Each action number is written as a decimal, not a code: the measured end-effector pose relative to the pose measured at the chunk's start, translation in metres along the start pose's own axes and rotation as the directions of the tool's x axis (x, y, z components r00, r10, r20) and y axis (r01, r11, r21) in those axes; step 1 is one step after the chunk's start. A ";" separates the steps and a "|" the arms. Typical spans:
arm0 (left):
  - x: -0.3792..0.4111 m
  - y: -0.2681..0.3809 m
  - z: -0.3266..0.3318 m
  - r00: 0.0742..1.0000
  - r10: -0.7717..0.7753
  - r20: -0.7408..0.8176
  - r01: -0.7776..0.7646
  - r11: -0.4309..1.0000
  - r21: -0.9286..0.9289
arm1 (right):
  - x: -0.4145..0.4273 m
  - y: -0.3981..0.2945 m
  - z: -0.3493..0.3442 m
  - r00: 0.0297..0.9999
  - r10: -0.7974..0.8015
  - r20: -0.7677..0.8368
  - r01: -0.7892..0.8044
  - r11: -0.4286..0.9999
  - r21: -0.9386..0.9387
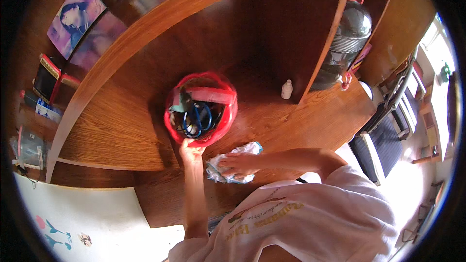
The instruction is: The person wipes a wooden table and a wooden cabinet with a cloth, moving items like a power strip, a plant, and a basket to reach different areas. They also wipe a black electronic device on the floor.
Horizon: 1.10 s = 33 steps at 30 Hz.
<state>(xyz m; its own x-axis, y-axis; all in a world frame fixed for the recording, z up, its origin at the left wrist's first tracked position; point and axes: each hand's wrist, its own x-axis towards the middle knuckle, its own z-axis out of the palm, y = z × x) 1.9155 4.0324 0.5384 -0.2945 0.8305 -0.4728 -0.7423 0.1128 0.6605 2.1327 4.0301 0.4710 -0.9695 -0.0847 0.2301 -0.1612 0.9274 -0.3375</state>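
My left hand grips the near rim of a red plastic basket. Inside the basket lie a blue looped cord, a pinkish flat item and other things too jumbled to name. Just right of it, my right hand lies palm down on a crumpled white cloth with a blue-green edge, pressing it against the wooden surface. The fingers are spread over the cloth, and its middle is hidden under them.
A small white bottle stands beside an upright wooden divider. Behind that divider is a large dark bottle with a red cap and a tap. A curved shelf edge arches across the left, with pictures above. Black chairs stand at right.
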 end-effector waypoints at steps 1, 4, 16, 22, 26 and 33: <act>-0.006 0.007 -0.005 0.999 0.036 -0.027 -0.036 0.999 0.002 | 0.011 0.010 0.000 0.999 -0.025 -0.021 0.025 1.000 -0.004; -0.027 0.025 -0.008 0.984 0.138 -0.110 -0.144 0.988 -0.050 | 0.052 0.048 -0.001 0.998 -0.045 -0.053 0.046 0.999 0.019; -0.043 0.018 0.003 0.963 0.194 -0.187 -0.212 0.974 -0.080 | 0.014 0.262 -0.063 0.604 0.623 -0.498 -0.692 0.719 0.060; -0.041 0.010 -0.012 0.965 0.158 -0.211 -0.180 0.980 -0.089 | -0.054 0.268 -0.090 0.291 0.668 -0.685 -0.949 0.294 -0.116; -0.032 0.001 0.007 0.978 0.099 -0.181 -0.111 0.992 -0.056 | -0.119 0.298 -0.072 0.080 0.576 -0.813 -0.996 0.073 -0.047; -0.019 -0.003 0.003 0.980 0.040 -0.196 -0.044 0.999 -0.018 | -0.074 0.151 -0.054 0.321 0.765 -0.557 -0.939 0.335 -0.081</act>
<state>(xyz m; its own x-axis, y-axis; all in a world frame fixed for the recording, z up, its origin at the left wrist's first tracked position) 1.9254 4.0180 0.5470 -0.4361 0.7110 -0.5516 -0.7395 0.0661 0.6699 2.1899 4.1963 0.4519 -0.3320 0.8857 0.3245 0.8708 0.4200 -0.2556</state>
